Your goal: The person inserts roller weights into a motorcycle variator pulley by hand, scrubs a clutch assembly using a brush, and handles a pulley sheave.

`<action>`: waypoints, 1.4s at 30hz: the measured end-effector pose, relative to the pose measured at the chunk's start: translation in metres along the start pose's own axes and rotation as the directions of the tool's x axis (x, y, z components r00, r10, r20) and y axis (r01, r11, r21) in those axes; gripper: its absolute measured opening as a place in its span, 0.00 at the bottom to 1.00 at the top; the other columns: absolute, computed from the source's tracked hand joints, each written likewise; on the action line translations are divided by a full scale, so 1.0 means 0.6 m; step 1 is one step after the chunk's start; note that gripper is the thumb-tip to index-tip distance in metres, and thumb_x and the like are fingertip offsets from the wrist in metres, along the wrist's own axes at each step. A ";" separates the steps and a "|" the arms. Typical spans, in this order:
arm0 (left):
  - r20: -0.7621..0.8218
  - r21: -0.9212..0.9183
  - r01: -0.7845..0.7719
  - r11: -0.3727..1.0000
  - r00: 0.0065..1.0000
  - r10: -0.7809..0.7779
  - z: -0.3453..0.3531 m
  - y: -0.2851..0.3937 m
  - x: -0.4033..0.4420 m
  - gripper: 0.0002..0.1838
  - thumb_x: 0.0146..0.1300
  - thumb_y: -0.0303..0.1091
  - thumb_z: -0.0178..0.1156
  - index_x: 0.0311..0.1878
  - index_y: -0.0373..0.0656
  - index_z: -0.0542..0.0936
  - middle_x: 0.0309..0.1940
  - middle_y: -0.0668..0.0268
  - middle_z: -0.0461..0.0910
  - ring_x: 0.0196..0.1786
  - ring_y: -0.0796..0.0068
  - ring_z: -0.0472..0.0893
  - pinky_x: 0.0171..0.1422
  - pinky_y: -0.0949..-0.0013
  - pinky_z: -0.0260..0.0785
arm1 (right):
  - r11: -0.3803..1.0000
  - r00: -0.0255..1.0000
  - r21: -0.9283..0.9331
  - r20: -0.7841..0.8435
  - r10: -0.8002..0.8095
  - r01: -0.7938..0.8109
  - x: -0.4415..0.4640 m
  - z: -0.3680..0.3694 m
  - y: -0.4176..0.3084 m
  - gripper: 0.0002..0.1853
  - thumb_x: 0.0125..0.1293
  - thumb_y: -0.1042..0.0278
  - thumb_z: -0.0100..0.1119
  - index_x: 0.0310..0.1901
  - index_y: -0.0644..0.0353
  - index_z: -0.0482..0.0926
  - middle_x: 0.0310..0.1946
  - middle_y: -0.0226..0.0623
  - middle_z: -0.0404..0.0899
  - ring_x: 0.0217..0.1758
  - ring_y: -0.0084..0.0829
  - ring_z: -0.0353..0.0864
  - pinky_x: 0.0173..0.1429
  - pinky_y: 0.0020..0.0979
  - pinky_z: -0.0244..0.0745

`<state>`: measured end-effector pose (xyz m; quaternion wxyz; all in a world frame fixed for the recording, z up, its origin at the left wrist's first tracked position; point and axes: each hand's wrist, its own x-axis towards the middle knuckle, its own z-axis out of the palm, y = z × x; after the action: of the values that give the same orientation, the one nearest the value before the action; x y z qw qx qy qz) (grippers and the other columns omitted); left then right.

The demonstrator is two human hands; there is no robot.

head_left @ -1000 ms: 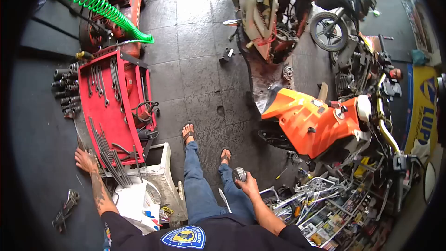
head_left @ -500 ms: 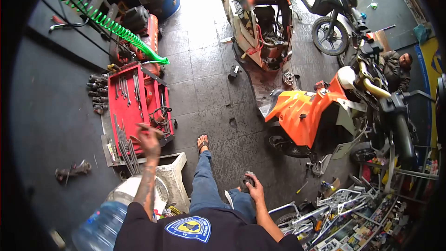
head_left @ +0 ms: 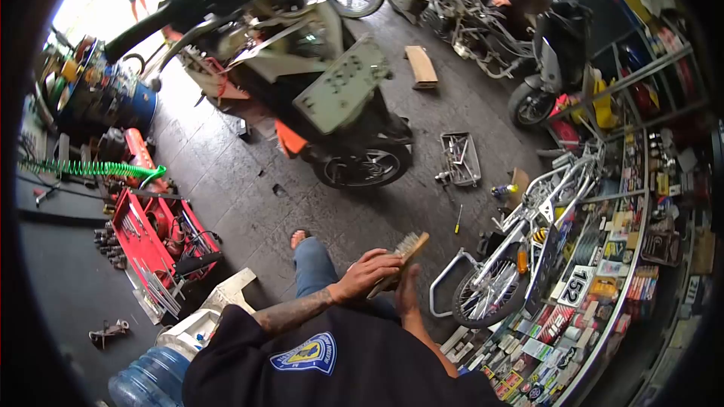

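Observation:
My left hand (head_left: 369,273) is closed around a wire brush (head_left: 409,247) with a wooden back and pale bristles, held tilted over my lap. Close beside it, my right hand (head_left: 408,294) is raised with the thumb side up, right at the lower edge of the brush. Its fingers are largely hidden behind the brush and my left hand, and whatever it grips does not show. My knee in blue jeans (head_left: 313,265) is just left of the hands.
A motorcycle with a number plate (head_left: 343,87) stands ahead. To the left are a red tool tray (head_left: 154,237) and a water jug (head_left: 147,377). A silver frame with a wheel (head_left: 490,286), a glass display case of parts and a screwdriver (head_left: 458,218) lie right. A person crouches at the back.
My view has swung right. My left hand has come from over the red tool tray to my right hand, which held a small dark part by my knee before.

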<state>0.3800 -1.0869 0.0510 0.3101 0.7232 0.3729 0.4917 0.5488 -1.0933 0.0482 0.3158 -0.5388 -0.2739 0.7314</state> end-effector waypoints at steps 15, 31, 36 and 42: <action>0.265 -0.246 0.661 0.709 0.750 -0.606 0.199 -0.246 0.467 0.28 0.70 0.41 0.54 0.68 0.41 0.62 0.66 0.57 0.66 0.70 0.60 0.62 0.73 0.61 0.55 | 0.937 0.884 0.074 -0.363 -0.295 0.343 0.306 -0.284 -0.325 0.26 0.55 0.59 0.52 0.54 0.65 0.72 0.48 0.38 0.73 0.51 0.33 0.73 0.57 0.35 0.68; 0.338 -0.915 0.374 -0.152 0.504 -0.795 0.074 -0.522 0.914 0.39 0.62 0.62 0.54 0.71 0.57 0.55 0.66 0.68 0.59 0.64 0.64 0.66 0.61 0.51 0.62 | 0.726 0.862 -0.563 0.500 -0.081 0.395 0.768 -0.167 -0.834 0.23 0.57 0.58 0.63 0.53 0.61 0.77 0.43 0.33 0.79 0.46 0.25 0.76 0.51 0.27 0.70; 0.047 -0.951 -0.184 -0.247 0.707 -0.706 0.035 -0.698 0.976 0.27 0.63 0.53 0.50 0.62 0.50 0.68 0.47 0.63 0.76 0.47 0.75 0.77 0.47 0.66 0.72 | 0.733 0.637 -0.611 0.700 0.323 0.299 0.996 -0.102 -0.946 0.25 0.56 0.64 0.66 0.55 0.63 0.76 0.49 0.32 0.78 0.52 0.28 0.75 0.59 0.30 0.67; -0.116 -0.884 -0.461 -0.075 0.372 -0.921 -0.084 -0.801 1.046 0.34 0.59 0.59 0.46 0.61 0.44 0.71 0.57 0.51 0.74 0.56 0.47 0.76 0.59 0.37 0.68 | 0.687 0.767 -0.688 0.564 0.305 0.234 1.245 -0.007 -1.110 0.16 0.55 0.77 0.65 0.47 0.64 0.78 0.25 0.26 0.75 0.26 0.18 0.74 0.33 0.24 0.72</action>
<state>0.3694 -0.2985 -0.0233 0.5770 -0.2211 0.1688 0.7679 0.4997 -0.0941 0.0808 -0.0519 -0.3409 -0.6190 0.7056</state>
